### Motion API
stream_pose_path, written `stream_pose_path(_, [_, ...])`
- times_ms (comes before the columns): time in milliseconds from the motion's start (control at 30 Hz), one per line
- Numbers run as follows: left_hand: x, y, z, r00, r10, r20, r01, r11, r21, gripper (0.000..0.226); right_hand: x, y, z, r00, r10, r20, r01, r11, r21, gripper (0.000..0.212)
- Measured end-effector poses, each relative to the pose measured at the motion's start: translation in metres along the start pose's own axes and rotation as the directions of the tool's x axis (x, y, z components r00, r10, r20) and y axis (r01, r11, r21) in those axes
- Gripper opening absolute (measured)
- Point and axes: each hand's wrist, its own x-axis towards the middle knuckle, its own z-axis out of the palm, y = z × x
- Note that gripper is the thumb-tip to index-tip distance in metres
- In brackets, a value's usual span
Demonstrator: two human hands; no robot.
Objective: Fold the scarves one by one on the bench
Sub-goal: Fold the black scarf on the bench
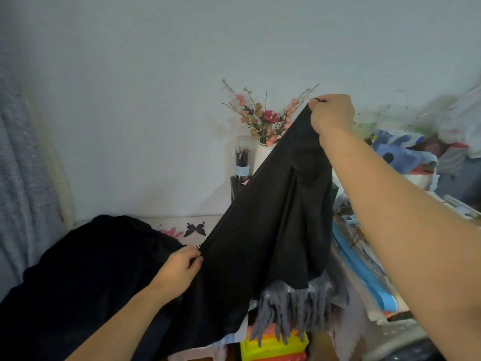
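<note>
A black scarf (273, 220) is stretched slanting in the air between my hands. My right hand (331, 114) grips its upper end high up in front of the flowers. My left hand (181, 269) pinches its lower edge near the bench. A grey fringed scarf (291, 306) hangs below the black one at the lower middle. A dark heap of cloth (86, 272) lies on the bench (179, 222), whose cover shows a butterfly print and is mostly hidden.
A white vase of flowers (263, 121) and a clear jar of pens (242, 160) stand against the wall behind the scarf. Cluttered bags and boxes (406, 152) fill the right side. Yellow and orange boxes (273, 345) sit below. A grey curtain (23, 178) hangs at left.
</note>
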Motion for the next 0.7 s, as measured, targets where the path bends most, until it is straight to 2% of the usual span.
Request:
stream_pose_path(100, [-0.013, -0.018, 0.001, 0.998, -0.068, 0.006, 0.068, 0.997, 0.02, 0.027, -0.001, 0.012, 0.008, 1.0, 0.018, -0.019, -0.019, 0.999, -0.038, 0.026])
stream_pose_path(233, [-0.027, -0.036, 0.0, 0.984, -0.177, 0.012, 0.177, 0.984, 0.014, 0.026, 0.001, 0.024, 0.016, 0.996, 0.071, -0.053, -0.073, 0.996, -0.044, 0.022])
stream_pose_path(300, [-0.031, -0.036, -0.003, 0.968, -0.251, -0.022, 0.248, 0.965, -0.081, 0.025, 0.0, 0.027, 0.019, 0.994, 0.086, -0.07, -0.088, 0.996, -0.035, 0.022])
stream_pose_path(433, [-0.025, -0.042, -0.03, 0.895, -0.39, -0.219, 0.317, 0.898, -0.305, 0.019, 0.0, 0.039, 0.025, 0.985, 0.147, -0.092, -0.154, 0.985, -0.075, 0.022])
stream_pose_path(533, [-0.017, -0.054, -0.061, 0.891, -0.374, -0.257, 0.304, 0.912, -0.274, 0.014, -0.003, 0.053, 0.033, 0.969, 0.224, -0.103, -0.233, 0.969, -0.081, 0.02])
stream_pose_path(600, [-0.013, -0.064, -0.079, 0.899, -0.335, -0.283, 0.272, 0.932, -0.239, 0.017, -0.008, 0.059, 0.038, 0.96, 0.253, -0.118, -0.268, 0.955, -0.127, 0.025])
stream_pose_path(700, [-0.004, -0.075, -0.106, 0.884, -0.253, -0.394, 0.21, 0.966, -0.151, 0.023, -0.014, 0.066, 0.048, 0.957, 0.245, -0.156, -0.262, 0.96, -0.103, 0.023])
